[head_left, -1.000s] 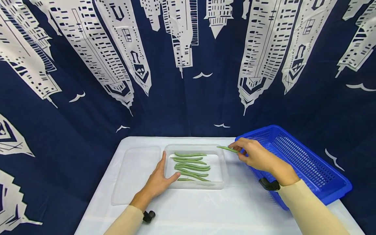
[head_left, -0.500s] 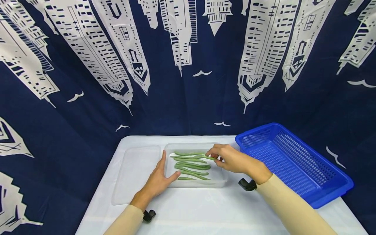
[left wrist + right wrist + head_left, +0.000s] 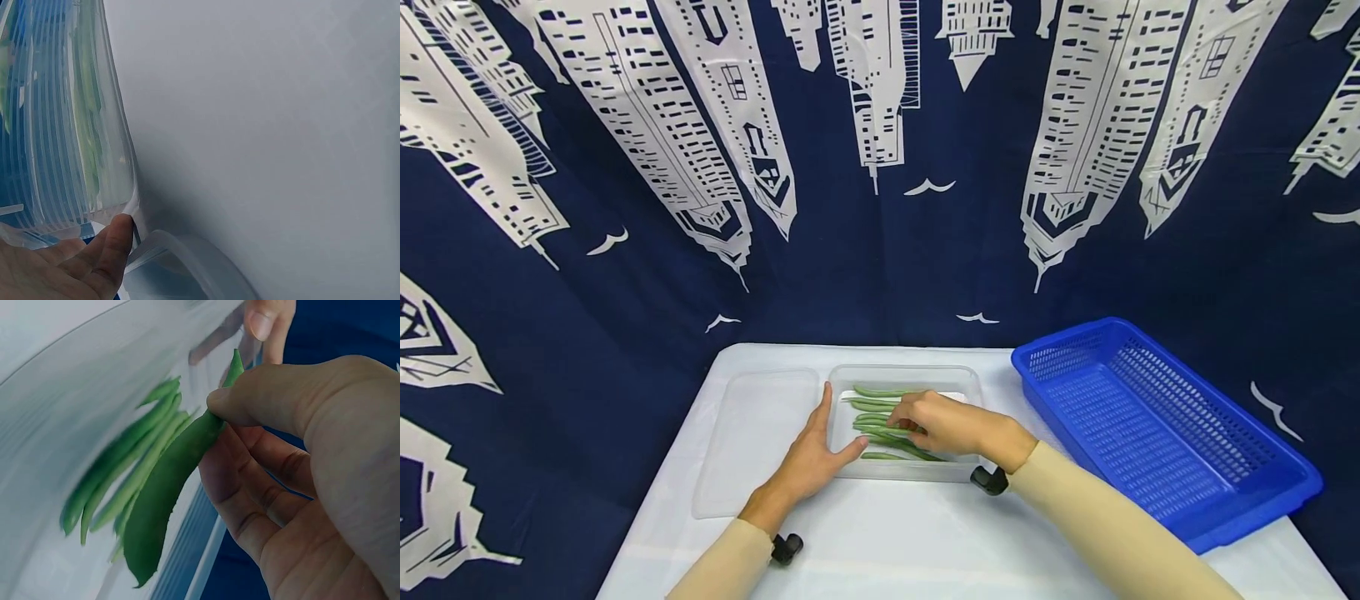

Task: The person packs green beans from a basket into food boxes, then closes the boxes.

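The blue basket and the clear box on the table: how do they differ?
The blue basket is opaque mesh, larger, and looks empty; the clear box is see-through, smaller, and holds green beans. The left hand rests against the clear box; nothing touches the blue basket. Both are shallow, rectangular and open.

Dark navy backdrop cloth (image 3: 850, 275) printed with white skyscrapers and small white birds, above a white table (image 3: 895, 542). Clear, colourless plastic for the container (image 3: 904, 373) and the flat lid (image 3: 752, 442) beside it, green for the beans (image 3: 880, 392) inside and for the bean (image 3: 169, 487) pinched in the right hand (image 3: 951, 425), bright blue mesh for the basket (image 3: 1157, 433). Beige sleeves (image 3: 1097, 533) on both arms, black for the small wrist mounts (image 3: 988, 481), and in the left wrist view faint bluish and green tints through the ribbed clear wall (image 3: 81, 125), perhaps reflections.
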Demonstrator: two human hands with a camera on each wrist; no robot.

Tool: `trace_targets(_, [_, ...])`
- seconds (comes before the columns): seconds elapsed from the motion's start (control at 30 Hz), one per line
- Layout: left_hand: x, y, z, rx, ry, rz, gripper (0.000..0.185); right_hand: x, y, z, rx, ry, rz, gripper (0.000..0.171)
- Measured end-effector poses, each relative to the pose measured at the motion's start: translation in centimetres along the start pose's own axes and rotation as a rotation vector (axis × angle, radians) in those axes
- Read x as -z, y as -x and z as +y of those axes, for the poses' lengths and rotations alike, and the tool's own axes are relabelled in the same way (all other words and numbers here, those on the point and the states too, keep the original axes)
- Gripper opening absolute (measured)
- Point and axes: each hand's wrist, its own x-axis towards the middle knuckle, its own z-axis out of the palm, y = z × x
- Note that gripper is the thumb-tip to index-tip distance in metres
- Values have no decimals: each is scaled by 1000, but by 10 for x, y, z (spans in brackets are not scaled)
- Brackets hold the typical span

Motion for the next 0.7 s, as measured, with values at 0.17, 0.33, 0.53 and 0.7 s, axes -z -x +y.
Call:
trace_targets(0.17, [-1,-1,-1,-2,-5,7,125,-6,-9,-1,14,7,-21,31])
trace_targets(0.33, [0,-1,-2,-1,-14,-1,126,-12,-14,-1,24,12,-18,31])
trace_targets(0.53, [0,-1,-2,-11,-7,-2,125,-17,-15,-1,-9,-3,-33,31])
trace_targets(0.7, [0,-2,-2,-9,-9,-2,125,-19,-16,-1,-24,-15,-44,31])
